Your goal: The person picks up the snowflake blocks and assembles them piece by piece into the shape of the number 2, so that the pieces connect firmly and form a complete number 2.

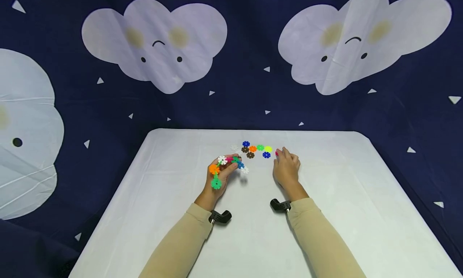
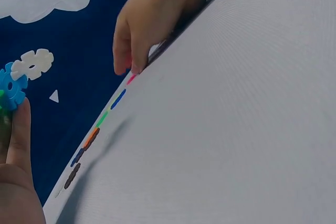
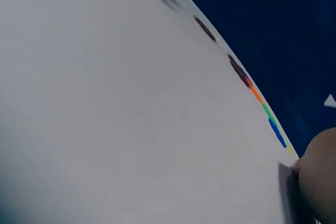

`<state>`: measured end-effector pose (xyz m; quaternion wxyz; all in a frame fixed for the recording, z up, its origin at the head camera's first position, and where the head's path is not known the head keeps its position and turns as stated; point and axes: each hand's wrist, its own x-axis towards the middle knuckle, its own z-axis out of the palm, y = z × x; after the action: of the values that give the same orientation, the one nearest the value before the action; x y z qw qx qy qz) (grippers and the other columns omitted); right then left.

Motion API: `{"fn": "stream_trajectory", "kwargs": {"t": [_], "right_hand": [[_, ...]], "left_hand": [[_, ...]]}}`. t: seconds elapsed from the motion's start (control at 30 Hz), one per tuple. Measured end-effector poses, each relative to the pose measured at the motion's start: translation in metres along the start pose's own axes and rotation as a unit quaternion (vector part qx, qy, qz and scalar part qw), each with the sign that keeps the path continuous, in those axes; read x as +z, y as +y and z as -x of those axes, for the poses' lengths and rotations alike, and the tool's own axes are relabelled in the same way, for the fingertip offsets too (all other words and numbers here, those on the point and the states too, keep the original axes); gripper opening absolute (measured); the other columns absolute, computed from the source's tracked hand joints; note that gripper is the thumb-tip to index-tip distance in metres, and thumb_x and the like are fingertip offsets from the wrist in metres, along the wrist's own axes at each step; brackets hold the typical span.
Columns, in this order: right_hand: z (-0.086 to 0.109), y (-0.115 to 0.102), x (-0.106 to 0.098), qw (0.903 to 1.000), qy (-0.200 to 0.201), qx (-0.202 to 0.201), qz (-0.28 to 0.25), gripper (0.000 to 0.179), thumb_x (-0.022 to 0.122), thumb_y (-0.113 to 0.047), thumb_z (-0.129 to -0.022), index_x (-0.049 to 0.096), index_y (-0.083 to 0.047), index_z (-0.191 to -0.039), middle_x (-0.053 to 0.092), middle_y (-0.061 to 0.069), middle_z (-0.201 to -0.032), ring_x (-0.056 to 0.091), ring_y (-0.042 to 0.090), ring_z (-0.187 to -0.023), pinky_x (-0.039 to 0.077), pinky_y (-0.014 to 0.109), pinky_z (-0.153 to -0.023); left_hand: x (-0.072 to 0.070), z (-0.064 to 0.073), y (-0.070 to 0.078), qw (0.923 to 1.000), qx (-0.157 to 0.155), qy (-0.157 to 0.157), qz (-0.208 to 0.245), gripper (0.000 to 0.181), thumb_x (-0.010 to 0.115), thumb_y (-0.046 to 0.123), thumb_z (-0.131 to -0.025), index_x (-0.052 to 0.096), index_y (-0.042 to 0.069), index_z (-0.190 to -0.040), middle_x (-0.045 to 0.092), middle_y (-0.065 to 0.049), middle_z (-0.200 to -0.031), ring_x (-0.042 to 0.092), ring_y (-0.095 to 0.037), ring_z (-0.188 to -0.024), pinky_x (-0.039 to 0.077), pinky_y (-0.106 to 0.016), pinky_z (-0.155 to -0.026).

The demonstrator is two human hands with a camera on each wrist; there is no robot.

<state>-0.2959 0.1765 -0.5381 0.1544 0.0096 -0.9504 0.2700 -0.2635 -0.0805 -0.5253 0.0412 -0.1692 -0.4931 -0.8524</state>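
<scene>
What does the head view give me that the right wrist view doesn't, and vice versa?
Only the head view: the left hand holding a multicoloured chain of flower-shaped plastic discs, a small pink piece at the right hand, and white printed clouds.

Only the right wrist view: no extra things, just the loose flower-shaped discs almost edge-on.

Both: at least part of the right hand, brown, orange, green, blue and yellow loose discs, the white table and the dark blue backdrop.

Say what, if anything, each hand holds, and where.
The left hand grips the disc chain near its blue disc; the right hand is at a pink disc, grip unclear.
</scene>
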Motion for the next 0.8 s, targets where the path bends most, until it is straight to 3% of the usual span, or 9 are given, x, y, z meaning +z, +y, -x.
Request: {"fn": "stream_trajectory", "kwargs": {"t": [0.1,0.23,0.43,0.53,0.7,0.8], "right_hand": [[-0.002,0.005,-0.002,0.9999,0.01,-0.001,0.009,0.03,0.06,-0.007,-0.104,0.069,0.004,-0.131,0.06,0.022,-0.143,0.05,0.047,-0.126,0.033,0.063,-0.111],[0.0,0.007,-0.002,0.9984,0.04,-0.009,-0.039,0.017,0.069,-0.002,-0.1,0.076,0.003,-0.114,0.07,0.021,-0.125,0.058,0.045,-0.118,0.038,0.061,-0.105],[-0.004,0.005,0.003,0.9973,0.027,-0.051,-0.046,0.028,0.076,-0.015,-0.098,0.076,0.0,-0.122,0.068,0.018,-0.132,0.055,0.043,-0.121,0.037,0.057,-0.105],[-0.006,0.006,0.004,0.9964,0.021,-0.071,-0.042,0.021,0.074,-0.012,-0.099,0.079,-0.004,-0.118,0.07,0.014,-0.132,0.057,0.041,-0.119,0.039,0.057,-0.1],[-0.002,0.005,0.001,0.9936,0.023,-0.05,-0.099,0.019,0.077,0.0,-0.093,0.079,-0.004,-0.112,0.07,0.018,-0.123,0.061,0.039,-0.111,0.043,0.055,-0.095],[0.005,0.002,-0.002,0.9867,0.018,-0.023,-0.16,0.023,0.081,0.004,-0.09,0.077,-0.001,-0.112,0.067,0.019,-0.113,0.064,0.035,-0.101,0.051,0.045,-0.091]], "left_hand": [[0.001,0.001,-0.001,0.9999,-0.012,-0.003,0.01,0.036,0.065,-0.016,-0.097,0.053,-0.024,-0.13,0.046,-0.048,-0.139,0.047,-0.062,-0.129,0.052,-0.043,-0.108],[0.001,0.001,0.001,0.9998,-0.014,-0.008,0.01,0.036,0.064,-0.015,-0.097,0.053,-0.025,-0.131,0.045,-0.049,-0.139,0.046,-0.063,-0.129,0.051,-0.044,-0.109],[0.001,0.0,0.002,0.9999,-0.011,-0.006,0.001,0.04,0.065,-0.014,-0.097,0.05,-0.026,-0.132,0.044,-0.05,-0.14,0.049,-0.061,-0.129,0.052,-0.043,-0.108],[0.001,0.0,0.003,0.9998,-0.017,-0.004,0.002,0.041,0.065,-0.015,-0.097,0.049,-0.027,-0.132,0.044,-0.049,-0.141,0.046,-0.062,-0.13,0.052,-0.043,-0.108],[0.001,0.0,0.003,0.9998,-0.02,-0.005,0.002,0.041,0.065,-0.015,-0.097,0.048,-0.027,-0.133,0.045,-0.047,-0.141,0.043,-0.064,-0.131,0.051,-0.043,-0.109],[0.001,0.0,0.003,0.9998,-0.021,-0.004,0.0,0.04,0.065,-0.015,-0.097,0.049,-0.027,-0.132,0.045,-0.048,-0.141,0.046,-0.062,-0.13,0.051,-0.043,-0.108]]}}
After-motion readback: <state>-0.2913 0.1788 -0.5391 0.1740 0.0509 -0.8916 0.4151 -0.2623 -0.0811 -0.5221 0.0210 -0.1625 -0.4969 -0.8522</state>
